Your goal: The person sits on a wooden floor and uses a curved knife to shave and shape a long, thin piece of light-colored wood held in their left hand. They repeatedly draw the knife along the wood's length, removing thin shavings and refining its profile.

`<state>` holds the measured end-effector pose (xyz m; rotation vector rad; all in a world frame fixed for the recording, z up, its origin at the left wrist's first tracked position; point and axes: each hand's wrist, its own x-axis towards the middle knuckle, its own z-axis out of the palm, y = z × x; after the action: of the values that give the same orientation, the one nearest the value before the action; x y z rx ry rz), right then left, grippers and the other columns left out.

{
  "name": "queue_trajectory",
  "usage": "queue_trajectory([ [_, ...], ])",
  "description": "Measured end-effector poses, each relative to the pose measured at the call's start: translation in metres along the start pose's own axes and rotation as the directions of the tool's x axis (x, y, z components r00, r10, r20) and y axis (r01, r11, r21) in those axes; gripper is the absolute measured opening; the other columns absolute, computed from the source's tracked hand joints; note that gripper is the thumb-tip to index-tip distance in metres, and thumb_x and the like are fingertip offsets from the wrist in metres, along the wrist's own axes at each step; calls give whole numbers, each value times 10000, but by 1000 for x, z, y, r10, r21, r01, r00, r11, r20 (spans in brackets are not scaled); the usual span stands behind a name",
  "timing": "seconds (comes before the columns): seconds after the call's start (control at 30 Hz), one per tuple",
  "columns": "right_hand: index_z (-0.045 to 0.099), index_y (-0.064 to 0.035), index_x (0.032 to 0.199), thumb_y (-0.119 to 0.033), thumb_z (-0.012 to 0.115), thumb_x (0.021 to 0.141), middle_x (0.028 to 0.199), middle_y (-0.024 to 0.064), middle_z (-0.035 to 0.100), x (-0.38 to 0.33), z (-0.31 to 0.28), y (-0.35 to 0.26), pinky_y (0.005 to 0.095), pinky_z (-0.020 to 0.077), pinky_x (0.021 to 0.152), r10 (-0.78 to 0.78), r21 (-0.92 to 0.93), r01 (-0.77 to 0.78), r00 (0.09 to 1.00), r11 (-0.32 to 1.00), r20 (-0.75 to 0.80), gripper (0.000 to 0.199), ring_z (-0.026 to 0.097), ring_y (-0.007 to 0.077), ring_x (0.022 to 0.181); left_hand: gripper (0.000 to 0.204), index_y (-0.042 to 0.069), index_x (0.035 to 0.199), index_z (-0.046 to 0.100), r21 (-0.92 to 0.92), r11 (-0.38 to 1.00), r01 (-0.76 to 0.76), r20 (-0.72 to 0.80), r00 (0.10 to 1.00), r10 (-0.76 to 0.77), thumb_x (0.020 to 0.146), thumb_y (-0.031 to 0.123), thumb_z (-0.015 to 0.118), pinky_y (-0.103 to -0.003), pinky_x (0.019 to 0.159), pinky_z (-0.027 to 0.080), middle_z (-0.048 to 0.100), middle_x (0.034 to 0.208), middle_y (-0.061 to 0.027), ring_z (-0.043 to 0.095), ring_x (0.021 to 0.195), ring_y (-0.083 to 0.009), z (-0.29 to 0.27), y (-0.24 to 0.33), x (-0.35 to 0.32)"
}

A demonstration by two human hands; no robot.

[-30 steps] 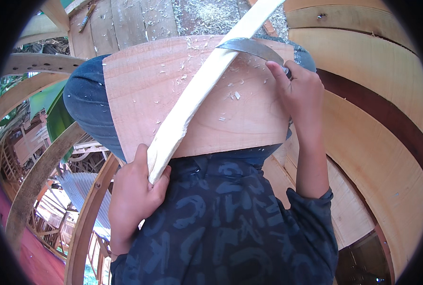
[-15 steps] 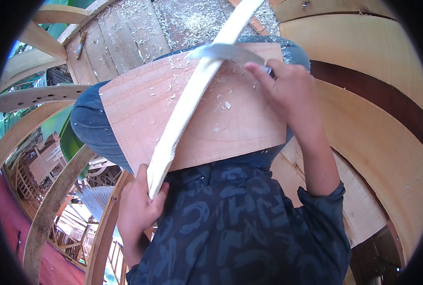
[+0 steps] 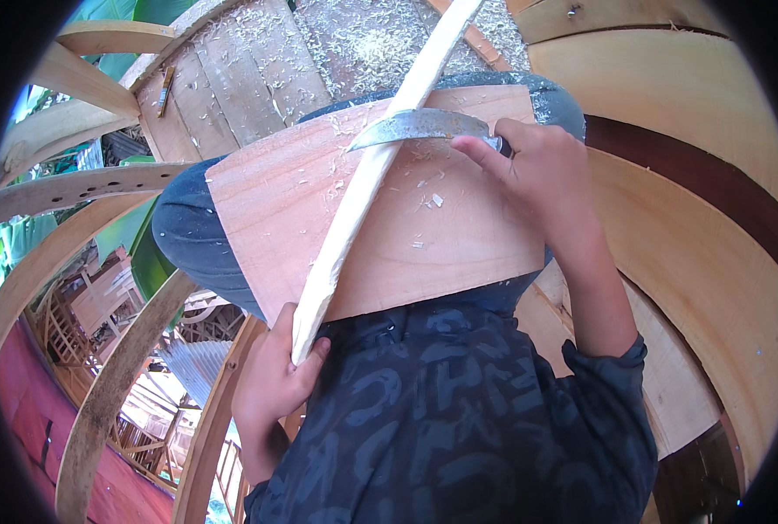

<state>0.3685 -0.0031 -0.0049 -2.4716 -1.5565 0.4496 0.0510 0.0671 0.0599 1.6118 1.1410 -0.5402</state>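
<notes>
A long pale wooden stick lies slanted across a flat reddish board that rests on my lap. My left hand grips the stick's near end against my chest. My right hand holds a curved steel knife by its handle. The blade lies across the stick near the board's far edge. Small wood shavings are scattered over the board around the blade.
Curved wooden ribs arch along the left, with a drop to the ground below them. Broad bent planks form a wall on the right. Ahead is a plank floor covered in shavings, with a small tool lying on it.
My right hand has drawn the knife down the stick toward me and to the left. The view has shifted; my left hand keeps its hold on the stick's near end.
</notes>
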Motion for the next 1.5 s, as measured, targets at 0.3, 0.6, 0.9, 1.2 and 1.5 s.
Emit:
queue_trajectory([
  [0.3, 623, -62, 607, -636, 573, 828, 511, 129, 569, 4, 1, 5, 376, 469, 460, -130, -97, 120, 987, 988, -96, 617, 617, 285, 493, 331, 3, 1052, 482, -33, 999, 38, 35, 999, -37, 836, 216, 615, -475, 667, 455, 602, 750, -280, 608, 750, -478, -2, 3, 1],
  [0.6, 576, -68, 569, -608, 596, 829, 495, 125, 545, 7, -4, 8, 371, 457, 452, -104, -216, 91, 993, 972, -51, 600, 603, 289, 487, 323, 4, 1041, 487, -49, 997, 53, 14, 999, -52, 836, 219, 614, -475, 677, 458, 609, 768, -291, 605, 769, -493, 2, -2, 1],
  [0.9, 637, -62, 643, -601, 581, 845, 539, 131, 578, 21, -4, 17, 377, 485, 503, 169, -5, -171, 976, 985, -141, 578, 612, 303, 515, 317, 6, 1040, 492, -23, 998, 57, -6, 998, -58, 818, 199, 612, -473, 672, 458, 610, 756, -268, 612, 771, -469, 1, -4, -2],
  [1.2, 629, -31, 641, -624, 581, 835, 539, 159, 571, 18, -6, 10, 400, 483, 511, 4, 62, -6, 1000, 998, 29, 625, 603, 337, 533, 325, 11, 1046, 496, -15, 998, 63, -1, 998, -63, 817, 206, 617, -474, 671, 460, 614, 766, -275, 616, 771, -464, 0, -7, -3],
  [1.5, 597, -43, 618, -637, 567, 834, 508, 141, 546, -7, 6, -12, 406, 481, 503, -163, -14, 163, 987, 987, -12, 633, 621, 297, 530, 315, 23, 1039, 504, 26, 995, 96, -29, 995, -95, 809, 206, 619, -483, 675, 465, 622, 768, -271, 616, 775, -468, 1, 2, -2],
])
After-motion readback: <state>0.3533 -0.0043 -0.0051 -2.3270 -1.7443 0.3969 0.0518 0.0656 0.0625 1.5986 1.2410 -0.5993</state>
